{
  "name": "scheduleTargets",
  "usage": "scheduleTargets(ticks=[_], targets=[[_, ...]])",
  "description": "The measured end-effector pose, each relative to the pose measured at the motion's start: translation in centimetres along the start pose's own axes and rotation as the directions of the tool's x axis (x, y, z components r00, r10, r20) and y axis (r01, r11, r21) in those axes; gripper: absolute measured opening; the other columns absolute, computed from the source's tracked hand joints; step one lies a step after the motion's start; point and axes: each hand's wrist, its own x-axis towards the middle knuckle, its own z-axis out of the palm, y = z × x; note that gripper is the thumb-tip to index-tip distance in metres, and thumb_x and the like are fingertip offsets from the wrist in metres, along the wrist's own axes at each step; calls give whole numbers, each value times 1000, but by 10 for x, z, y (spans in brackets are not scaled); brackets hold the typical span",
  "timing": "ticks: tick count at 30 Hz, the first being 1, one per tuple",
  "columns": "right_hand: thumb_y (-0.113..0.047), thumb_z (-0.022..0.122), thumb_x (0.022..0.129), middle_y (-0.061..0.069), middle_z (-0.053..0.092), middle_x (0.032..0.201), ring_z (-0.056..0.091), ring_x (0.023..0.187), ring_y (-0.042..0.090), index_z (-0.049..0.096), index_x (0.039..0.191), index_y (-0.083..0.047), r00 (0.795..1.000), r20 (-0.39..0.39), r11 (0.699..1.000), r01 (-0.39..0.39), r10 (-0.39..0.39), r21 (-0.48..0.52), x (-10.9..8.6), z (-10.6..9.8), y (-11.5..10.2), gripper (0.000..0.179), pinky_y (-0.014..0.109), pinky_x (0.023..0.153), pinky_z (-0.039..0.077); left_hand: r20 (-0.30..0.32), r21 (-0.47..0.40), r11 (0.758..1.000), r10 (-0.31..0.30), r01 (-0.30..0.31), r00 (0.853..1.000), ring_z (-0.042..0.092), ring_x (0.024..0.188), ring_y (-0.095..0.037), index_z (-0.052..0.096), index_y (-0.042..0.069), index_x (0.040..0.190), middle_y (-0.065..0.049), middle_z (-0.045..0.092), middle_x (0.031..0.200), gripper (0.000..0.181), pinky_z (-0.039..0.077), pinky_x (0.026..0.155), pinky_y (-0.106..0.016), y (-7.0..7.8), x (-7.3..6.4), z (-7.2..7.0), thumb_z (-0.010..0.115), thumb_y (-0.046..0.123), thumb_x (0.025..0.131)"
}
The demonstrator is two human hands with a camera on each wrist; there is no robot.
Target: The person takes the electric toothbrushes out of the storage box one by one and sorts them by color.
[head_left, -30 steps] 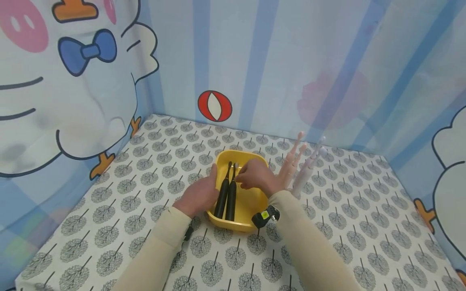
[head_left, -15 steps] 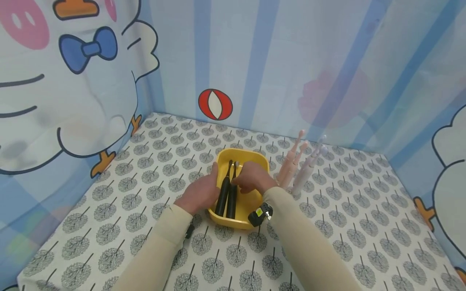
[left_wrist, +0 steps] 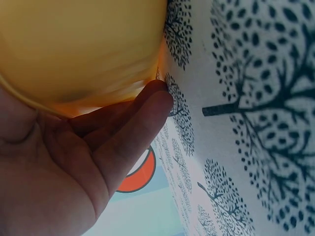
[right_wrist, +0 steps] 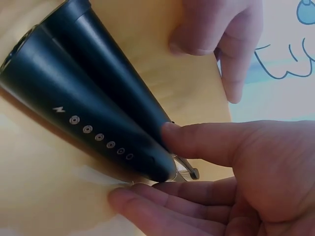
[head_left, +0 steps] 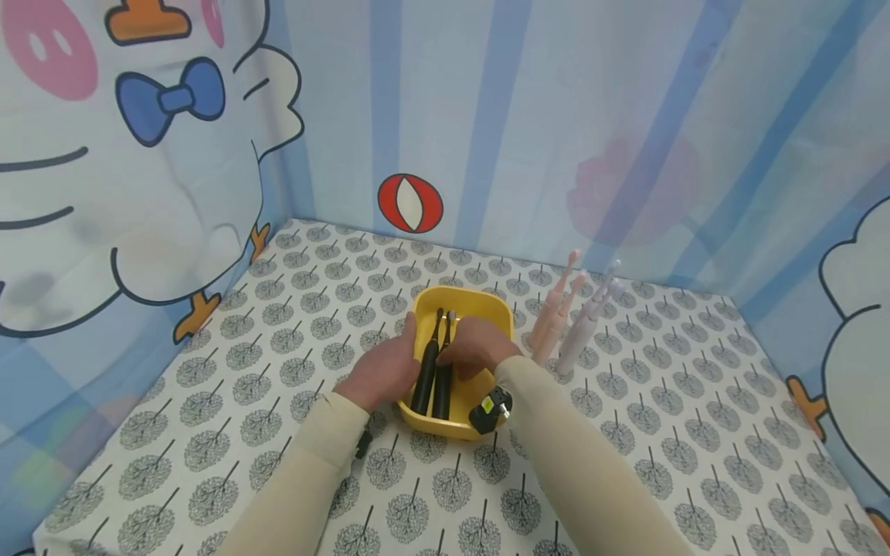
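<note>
Fingers of the right hand [head_left: 477, 344] have dipped lower about the right black toothbrush [head_left: 442, 394], toward seven o'clock in the yellow tray [head_left: 473, 300], seemingly within grasp, any pinch unclear; the left hand [head_left: 388, 368] grips nine o'clock.

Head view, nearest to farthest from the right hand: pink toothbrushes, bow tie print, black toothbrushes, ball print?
1. Black toothbrushes: in the yellow tray, at the right hand.
2. Pink toothbrushes: right of the tray.
3. Ball print: backdrop beyond the tray.
4. Bow tie print: backdrop, far left.
</note>
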Motion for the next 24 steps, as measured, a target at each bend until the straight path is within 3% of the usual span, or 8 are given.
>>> scheduleTargets(ticks=[13,24], targets=[[-12,77,82,11,68,81,68,73,25,67,89,-3,1000,22,999,-7,6,36,1,4,-8,16,36,65,56,4,4,1000,1,-1,1000,56,66,-15,-7,6,155,-11,62,102,80,47,62,-32,-2,2,0,46,14,96],[-7,74,80,9,69,76,69,70,23,70,82,-2,1000,23,1000,-9,9,4,3,3,-9,7,33,66,55,0,20,1000,4,-4,1000,58,74,-17,-5,6,156,-13,63,113,81,48,67,-33,-2,2,0,47,14,95]])
